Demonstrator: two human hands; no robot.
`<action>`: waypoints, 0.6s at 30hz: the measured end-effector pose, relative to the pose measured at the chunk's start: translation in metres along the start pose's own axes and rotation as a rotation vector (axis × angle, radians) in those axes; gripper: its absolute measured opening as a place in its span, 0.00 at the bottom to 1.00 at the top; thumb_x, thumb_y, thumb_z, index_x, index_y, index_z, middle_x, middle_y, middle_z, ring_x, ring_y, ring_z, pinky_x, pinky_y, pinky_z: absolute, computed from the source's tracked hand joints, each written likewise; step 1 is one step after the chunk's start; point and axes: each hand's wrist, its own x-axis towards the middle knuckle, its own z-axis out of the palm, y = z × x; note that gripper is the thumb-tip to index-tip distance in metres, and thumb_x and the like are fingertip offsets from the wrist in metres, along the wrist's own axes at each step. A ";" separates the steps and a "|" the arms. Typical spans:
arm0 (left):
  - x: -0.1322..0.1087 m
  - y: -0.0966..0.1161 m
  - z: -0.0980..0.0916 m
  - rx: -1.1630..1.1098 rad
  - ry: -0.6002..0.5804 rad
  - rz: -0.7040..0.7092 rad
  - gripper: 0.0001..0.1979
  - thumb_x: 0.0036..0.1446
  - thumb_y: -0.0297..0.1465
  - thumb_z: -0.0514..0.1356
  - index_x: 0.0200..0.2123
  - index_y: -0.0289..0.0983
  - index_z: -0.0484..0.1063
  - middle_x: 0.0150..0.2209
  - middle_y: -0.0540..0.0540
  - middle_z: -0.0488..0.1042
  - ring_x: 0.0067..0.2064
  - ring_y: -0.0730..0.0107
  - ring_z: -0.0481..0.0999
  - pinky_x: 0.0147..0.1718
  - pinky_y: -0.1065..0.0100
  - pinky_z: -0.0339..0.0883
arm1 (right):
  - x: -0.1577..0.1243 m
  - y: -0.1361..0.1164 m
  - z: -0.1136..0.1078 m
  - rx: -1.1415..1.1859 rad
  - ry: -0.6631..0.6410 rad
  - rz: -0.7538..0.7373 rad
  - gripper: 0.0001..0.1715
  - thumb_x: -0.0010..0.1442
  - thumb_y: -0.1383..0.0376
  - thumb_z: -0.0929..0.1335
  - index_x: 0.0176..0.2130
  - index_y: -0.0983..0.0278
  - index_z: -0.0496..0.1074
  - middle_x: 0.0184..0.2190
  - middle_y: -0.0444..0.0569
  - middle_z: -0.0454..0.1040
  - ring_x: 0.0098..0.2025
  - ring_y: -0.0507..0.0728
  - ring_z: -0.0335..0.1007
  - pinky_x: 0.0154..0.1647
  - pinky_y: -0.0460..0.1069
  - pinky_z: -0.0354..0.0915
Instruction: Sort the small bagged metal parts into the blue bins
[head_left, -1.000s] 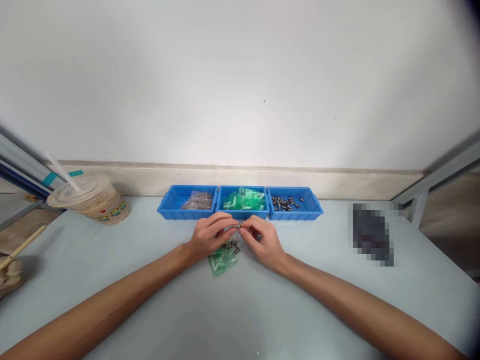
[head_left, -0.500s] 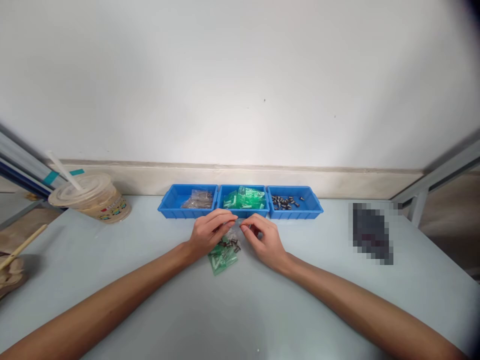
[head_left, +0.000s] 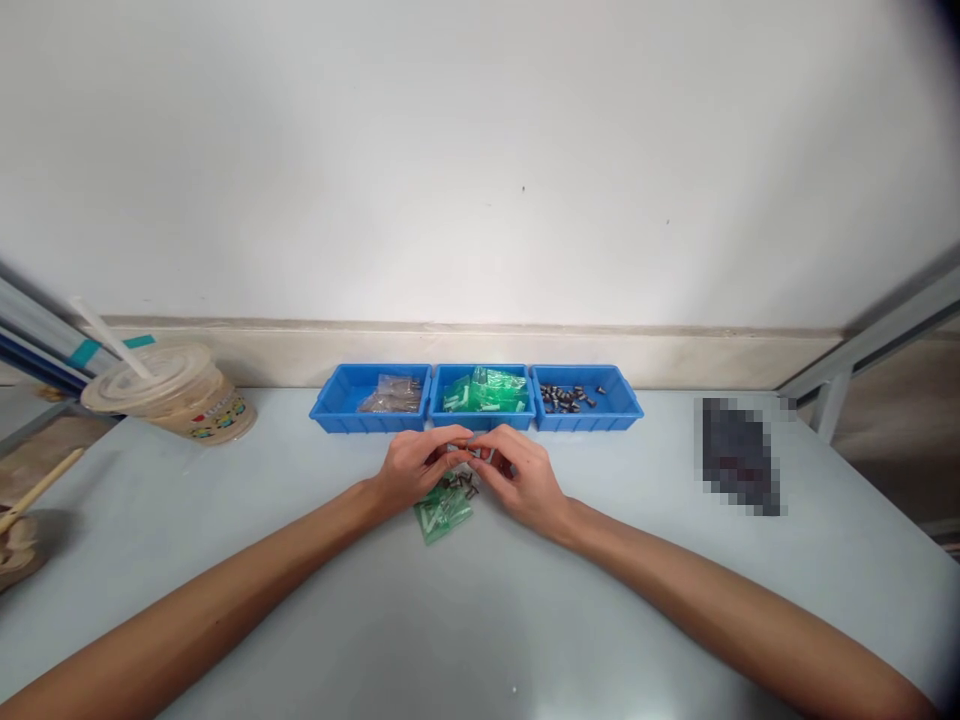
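Observation:
My left hand (head_left: 418,465) and my right hand (head_left: 521,475) meet fingertip to fingertip above the table, in front of the middle bin. Both are closed in a pinch. Whatever sits between the fingertips is too small and covered to name. Just below them lies a green plastic bag (head_left: 444,518) with pale pieces inside. Several small dark screws (head_left: 468,485) rest at its upper right, partly hidden by my hands.
Three blue bins stand in a row by the wall: the left bin (head_left: 330,408) holds clear bags, the middle bin (head_left: 484,421) green bags, the right bin (head_left: 619,405) dark metal pieces. A lidded drink cup (head_left: 214,405) stands left; a blurred dark patch (head_left: 739,455) lies right.
My right hand has moved left, so the fingertips of both hands now touch or nearly touch. The bins and the green bag stay in place; the view has shifted slightly.

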 end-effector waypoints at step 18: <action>0.007 0.001 -0.002 -0.060 -0.027 0.035 0.05 0.63 0.28 0.57 0.39 0.35 0.72 0.33 0.44 0.77 0.33 0.74 0.77 0.28 0.76 0.69 | 0.029 -0.017 -0.036 -0.161 0.174 0.096 0.17 0.65 0.62 0.61 0.26 0.64 0.67 0.24 0.44 0.67 0.26 0.52 0.61 0.29 0.47 0.57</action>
